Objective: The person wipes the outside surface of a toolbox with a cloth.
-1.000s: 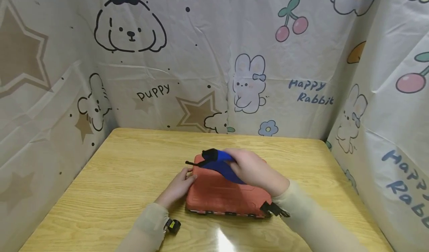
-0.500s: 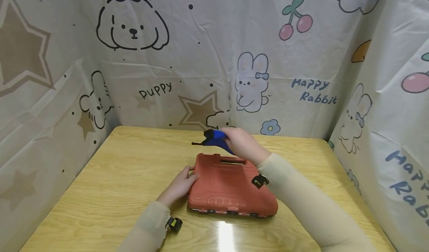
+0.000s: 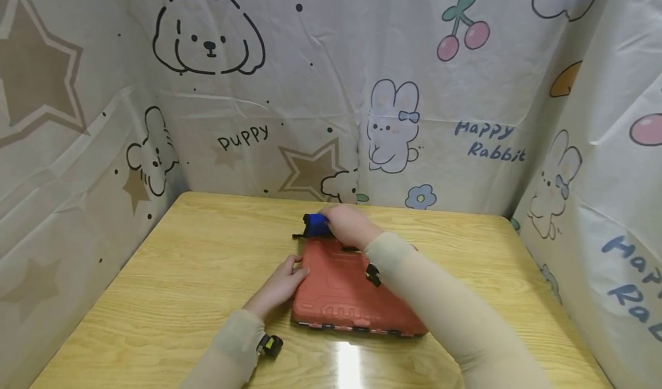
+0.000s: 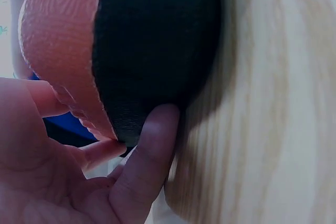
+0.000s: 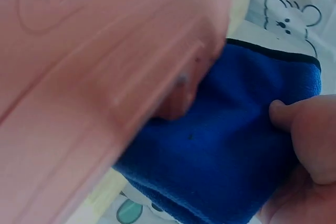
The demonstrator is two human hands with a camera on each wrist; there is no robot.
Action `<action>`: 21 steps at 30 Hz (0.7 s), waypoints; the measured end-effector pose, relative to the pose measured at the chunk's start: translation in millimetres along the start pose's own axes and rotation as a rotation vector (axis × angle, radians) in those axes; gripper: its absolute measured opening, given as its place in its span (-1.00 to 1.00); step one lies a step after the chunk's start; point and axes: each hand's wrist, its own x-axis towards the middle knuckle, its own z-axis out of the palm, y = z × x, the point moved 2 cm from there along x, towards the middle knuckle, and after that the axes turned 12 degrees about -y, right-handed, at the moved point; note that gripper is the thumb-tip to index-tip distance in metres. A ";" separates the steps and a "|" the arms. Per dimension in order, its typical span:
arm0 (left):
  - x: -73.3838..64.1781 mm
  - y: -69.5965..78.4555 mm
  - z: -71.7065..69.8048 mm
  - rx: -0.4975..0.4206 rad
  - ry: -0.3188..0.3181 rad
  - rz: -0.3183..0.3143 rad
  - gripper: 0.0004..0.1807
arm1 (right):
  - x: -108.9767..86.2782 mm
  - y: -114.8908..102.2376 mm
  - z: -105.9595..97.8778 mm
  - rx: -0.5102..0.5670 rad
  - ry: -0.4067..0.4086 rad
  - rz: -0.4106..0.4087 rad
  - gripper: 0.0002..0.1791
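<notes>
A red plastic carrying case (image 3: 346, 297) lies flat on the wooden table, its lid closed. At its left side my left hand (image 3: 279, 284) grips the edge. In the left wrist view the thumb (image 4: 157, 135) presses the case's black lower half while the fingertips reach the red lid. My right hand (image 3: 350, 227) pinches a folded blue cloth (image 5: 226, 135) with dark edging, right at the far handle side of the case. The right wrist view shows the cloth against that side, partly hidden behind the lid. My right forearm covers the case's right part in the head view.
The wooden table (image 3: 196, 274) extends around the case on all sides. Behind it and to both sides hangs a pale curtain (image 3: 320, 90) printed with cartoon animals and stars. A small black camera (image 3: 270, 346) sits on my left wrist.
The right hand has lifted the blue cloth off the lid's top, carried it away over the far edge, then lowered it at the handle side. The left hand keeps its grip.
</notes>
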 end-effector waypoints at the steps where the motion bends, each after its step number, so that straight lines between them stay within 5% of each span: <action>1: 0.3 -0.4 0.2 -0.003 -0.003 0.003 -0.44 | 1.7 -1.6 1.6 -0.011 -0.015 -0.002 -0.77; 9: 1.2 -0.7 2.0 0.093 -0.003 0.063 -0.43 | 14.3 -9.1 13.9 -0.032 -0.128 -0.053 -0.81; 21: 6.5 0.3 2.1 0.029 -0.011 0.031 -0.45 | 10.2 8.5 23.3 0.093 -0.173 -0.043 -0.80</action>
